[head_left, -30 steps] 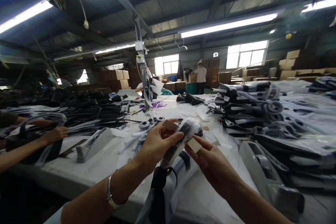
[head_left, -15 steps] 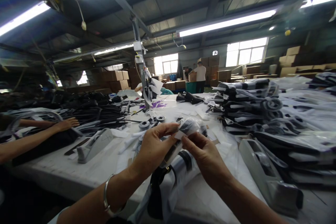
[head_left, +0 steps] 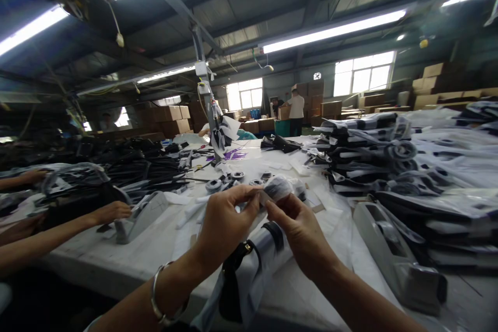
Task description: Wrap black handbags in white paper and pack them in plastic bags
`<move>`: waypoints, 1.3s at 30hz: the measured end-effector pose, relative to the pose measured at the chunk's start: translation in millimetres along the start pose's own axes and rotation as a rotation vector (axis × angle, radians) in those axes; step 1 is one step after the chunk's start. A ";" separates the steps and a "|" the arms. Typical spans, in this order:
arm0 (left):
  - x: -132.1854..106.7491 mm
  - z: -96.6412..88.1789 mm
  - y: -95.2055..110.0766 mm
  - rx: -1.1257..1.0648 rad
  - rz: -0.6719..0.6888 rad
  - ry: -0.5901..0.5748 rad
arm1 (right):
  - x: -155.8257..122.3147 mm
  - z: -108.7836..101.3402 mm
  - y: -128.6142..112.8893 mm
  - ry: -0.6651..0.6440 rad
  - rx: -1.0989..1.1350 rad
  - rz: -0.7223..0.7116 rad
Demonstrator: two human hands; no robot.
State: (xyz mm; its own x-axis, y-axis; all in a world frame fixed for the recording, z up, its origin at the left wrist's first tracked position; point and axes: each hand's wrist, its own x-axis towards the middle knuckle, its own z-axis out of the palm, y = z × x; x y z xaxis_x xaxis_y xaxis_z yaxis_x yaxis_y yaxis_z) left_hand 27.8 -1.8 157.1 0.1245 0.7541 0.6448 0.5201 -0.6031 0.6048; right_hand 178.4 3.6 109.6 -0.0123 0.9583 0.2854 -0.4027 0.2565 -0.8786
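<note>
In the head view my left hand (head_left: 229, 212) pinches one end of a small pale strip (head_left: 264, 197), fingertips pressed together. My right hand (head_left: 301, 231) is closed beside it, its thumb and fingers against the other end of the strip and the underside of a roll wrapped in clear plastic (head_left: 279, 188). The right fingers partly hide the roll. Below both hands lies a black strap piece with a gold-coloured buckle (head_left: 247, 247), partly covered in white film (head_left: 268, 270).
A grey tape dispenser (head_left: 397, 254) stands at the right, another dispenser (head_left: 143, 215) at the left. Film-wrapped black goods (head_left: 365, 166) are stacked right. Small rolls (head_left: 213, 185) lie beyond my hands. A co-worker's hand (head_left: 112, 211) reaches towards the left dispenser.
My hands stay nearly in place, with the strip and wrapped roll slightly turned. The co-worker's hand at the left has moved right and down to the tape dispenser.
</note>
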 end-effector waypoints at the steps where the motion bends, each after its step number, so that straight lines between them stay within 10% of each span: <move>1: -1.1 1.3 -1.2 0.121 0.068 0.043 | 0.2 1.3 0.2 0.016 -0.006 -0.002; 9: -22.6 21.9 3.8 0.793 0.513 0.233 | 3.4 5.5 -1.1 0.017 0.060 -0.022; 21: -32.1 35.7 -1.5 0.818 0.465 0.211 | -1.8 -5.8 4.5 0.009 0.027 -0.025; 29: -2.1 -5.3 4.6 -0.300 -0.257 -0.338 | -0.8 -13.3 -13.6 -0.090 0.039 0.035; 33: 4.0 0.3 4.5 -0.493 -0.482 -0.324 | -3.4 -26.7 -16.3 -0.108 -0.142 -0.063; 39: -0.8 2.8 0.2 -0.523 -0.671 -0.242 | -21.7 -151.4 -31.0 0.229 -1.015 -0.265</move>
State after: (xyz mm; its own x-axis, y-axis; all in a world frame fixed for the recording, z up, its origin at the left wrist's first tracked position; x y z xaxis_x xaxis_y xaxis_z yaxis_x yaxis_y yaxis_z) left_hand 30.1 -1.8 155.3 0.1380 0.9904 -0.0039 0.1024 -0.0103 0.9947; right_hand 329.7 -6.1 72.7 0.1779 0.8305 0.5279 0.5828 0.3433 -0.7365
